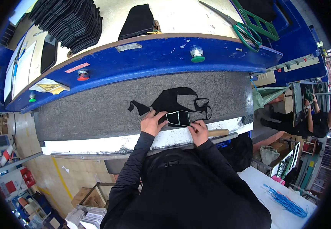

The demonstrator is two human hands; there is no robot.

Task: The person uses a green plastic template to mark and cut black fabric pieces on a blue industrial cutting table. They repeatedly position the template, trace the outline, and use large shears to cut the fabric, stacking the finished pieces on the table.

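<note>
A small dark panel with pale edges and a pale line across its middle (179, 118) lies at the front of the grey belt. My left hand (153, 123) holds its left edge with thumb and fingers. At its lower right corner, my right hand (198, 133) is closed in a pinch. Just beyond it, a curved black fabric piece (169, 100) with a strap-like end lies flat. A narrow black scrap (138, 107) is left of that, and thin looped black offcuts (202, 105) are on the right.
Across the far side runs a blue machine beam (135, 57) with red and green buttons. On the pale shelf are stacked black fabric pieces (68, 24) and green-handled scissors (245, 34). A wooden rod (218, 133) lies by my right hand. Another person (314, 120) stands far right.
</note>
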